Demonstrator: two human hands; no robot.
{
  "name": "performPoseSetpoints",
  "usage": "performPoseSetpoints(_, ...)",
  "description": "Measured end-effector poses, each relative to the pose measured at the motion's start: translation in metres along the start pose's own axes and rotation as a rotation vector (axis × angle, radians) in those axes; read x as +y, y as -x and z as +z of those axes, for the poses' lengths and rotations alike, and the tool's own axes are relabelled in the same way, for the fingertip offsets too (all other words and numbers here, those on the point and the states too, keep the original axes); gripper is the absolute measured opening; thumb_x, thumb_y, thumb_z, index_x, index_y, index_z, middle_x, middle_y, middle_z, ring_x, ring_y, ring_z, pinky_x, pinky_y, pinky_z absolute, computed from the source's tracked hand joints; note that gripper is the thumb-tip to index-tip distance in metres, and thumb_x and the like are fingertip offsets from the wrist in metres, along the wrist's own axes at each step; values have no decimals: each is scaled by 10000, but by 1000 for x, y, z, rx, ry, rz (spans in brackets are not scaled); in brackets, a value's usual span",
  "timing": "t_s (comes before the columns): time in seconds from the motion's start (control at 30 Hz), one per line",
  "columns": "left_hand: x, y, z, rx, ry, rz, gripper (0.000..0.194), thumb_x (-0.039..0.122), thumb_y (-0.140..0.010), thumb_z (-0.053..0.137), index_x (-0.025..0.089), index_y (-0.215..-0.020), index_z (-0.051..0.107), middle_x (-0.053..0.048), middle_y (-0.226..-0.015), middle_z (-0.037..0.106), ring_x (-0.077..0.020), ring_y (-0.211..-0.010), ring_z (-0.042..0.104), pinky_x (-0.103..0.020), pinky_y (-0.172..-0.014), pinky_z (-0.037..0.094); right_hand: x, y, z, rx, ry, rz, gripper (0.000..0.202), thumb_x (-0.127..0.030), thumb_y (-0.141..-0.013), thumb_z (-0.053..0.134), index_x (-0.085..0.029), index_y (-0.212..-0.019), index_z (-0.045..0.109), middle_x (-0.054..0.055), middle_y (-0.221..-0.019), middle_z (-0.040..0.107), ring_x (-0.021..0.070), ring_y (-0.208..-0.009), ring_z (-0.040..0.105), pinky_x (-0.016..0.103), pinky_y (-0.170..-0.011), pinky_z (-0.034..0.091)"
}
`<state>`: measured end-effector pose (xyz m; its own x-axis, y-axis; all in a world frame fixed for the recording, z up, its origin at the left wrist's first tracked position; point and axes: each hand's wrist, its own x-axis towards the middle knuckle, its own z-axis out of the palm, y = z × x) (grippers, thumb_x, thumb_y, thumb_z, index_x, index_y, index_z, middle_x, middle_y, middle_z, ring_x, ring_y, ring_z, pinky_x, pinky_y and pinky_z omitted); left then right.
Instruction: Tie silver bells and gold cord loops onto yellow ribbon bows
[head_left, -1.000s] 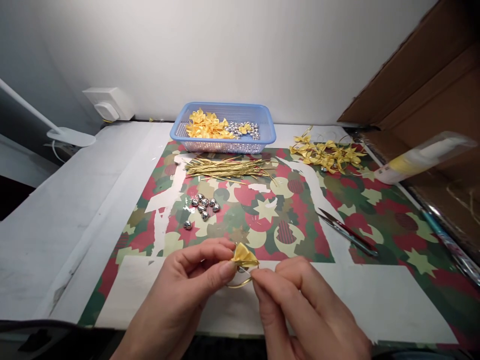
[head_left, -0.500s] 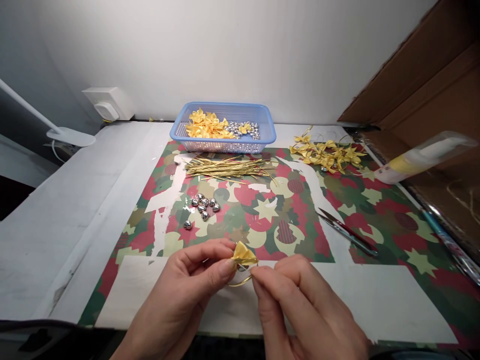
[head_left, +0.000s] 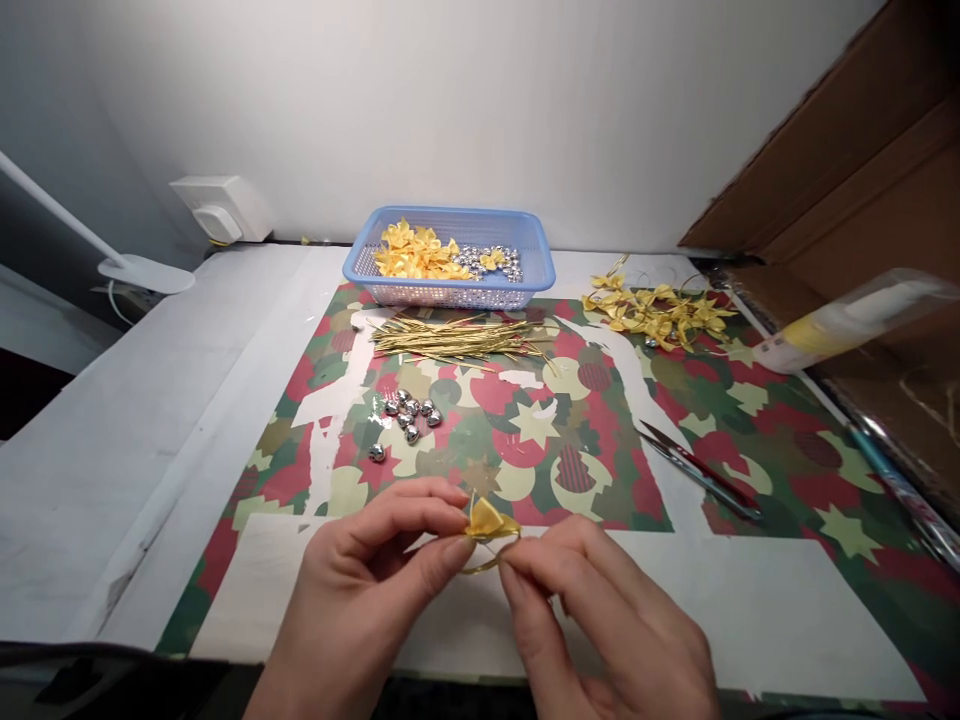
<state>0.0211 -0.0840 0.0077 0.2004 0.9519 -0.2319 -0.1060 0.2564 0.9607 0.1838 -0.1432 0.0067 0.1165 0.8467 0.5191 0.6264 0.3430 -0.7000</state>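
Observation:
Between the fingertips of my left hand [head_left: 382, 580] is a small golden ribbon flower [head_left: 489, 518], held above the front of the table. My right hand [head_left: 600, 610] pinches a thin gold wire [head_left: 484, 568] that curves beneath the flower. The bell seen under the petals a moment ago is hard to make out. Farther off lie several loose silver jingle bells [head_left: 412, 410]. Behind them a bundle of gold wire ties [head_left: 457, 340] rests on the patterned paper.
A blue basket [head_left: 450, 293] at the back holds yellow ribbon flowers and silver bells. Wired flowers [head_left: 660, 312] lie in a heap at the back right. Tweezers [head_left: 701, 470] rest to the right, near a bottle [head_left: 832, 325] and a cardboard box [head_left: 862, 150].
The flower has tipped and sits slightly lower, and the bell under it is less visible. My left fingers have shifted on the flower. My right hand keeps its pinch on the wire.

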Motion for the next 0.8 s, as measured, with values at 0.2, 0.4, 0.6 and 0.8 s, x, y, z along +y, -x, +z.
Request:
performPoseSetpoints(0.2,4,1,2,-37,-121,165,247,100,-806,820,344,-801,859,25,-911,806,-151,-893,758,-141,-770,623,3,5,4,6,-67,42,203,-11,-924,603,-194,-981,673,19,-745,555,145,-641,531,274,-571,446)
performPoseSetpoints(0.4,9,4,8,15,-76,93,230,89,-767,832,317,-739,847,24,-868,799,-152,-885,735,-152,-784,617,4,7,7,8,-128,75,213,-7,-936,585,-199,-982,667,15,-771,564,137,-662,542,268,-602,461)
performPoseSetpoints(0.6,8,2,4,-28,-49,75,172,110,-781,840,278,-745,831,3,-847,783,-169,-859,735,-185,-764,629,3,9,8,5,-143,105,195,-22,-938,601,-207,-946,659,2,-755,554,131,-647,534,265,-597,446)
performPoseSetpoints(0.8,8,0,2,-83,-53,49,131,154,-808,844,277,-770,819,10,-860,775,-158,-860,729,-183,-785,618,-1,10,10,6,-120,154,181,-47,-946,618,-218,-887,622,-15,-739,523,120,-633,503,246,-577,414)
